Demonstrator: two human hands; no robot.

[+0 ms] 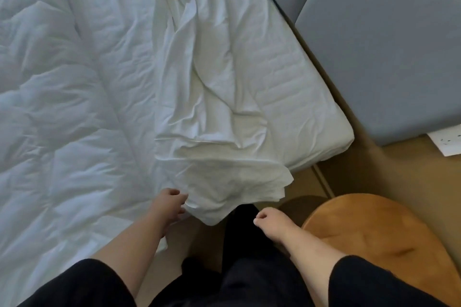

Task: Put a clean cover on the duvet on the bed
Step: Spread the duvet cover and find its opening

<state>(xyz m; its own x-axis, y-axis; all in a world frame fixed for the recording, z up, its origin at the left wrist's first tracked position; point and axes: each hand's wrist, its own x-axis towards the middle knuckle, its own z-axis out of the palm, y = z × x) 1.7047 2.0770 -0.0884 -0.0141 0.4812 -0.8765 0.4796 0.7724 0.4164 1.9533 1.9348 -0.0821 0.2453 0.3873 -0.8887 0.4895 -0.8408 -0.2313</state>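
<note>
I note the left hand (172, 203) loosely curled, touching the cover (219, 132) hanging off the bed's (311, 97) near edge; right hand (268, 222) curled, holding nothing.

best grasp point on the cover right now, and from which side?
Probably the hanging corner of the cover, where its layers droop past the bed's foot edge. That part is free on both faces, so fingers can pinch it from below or from the foot end; the rest lies flat and crumpled. The left hand is already at its left edge; the right hand is nearby, curled and empty.
</note>
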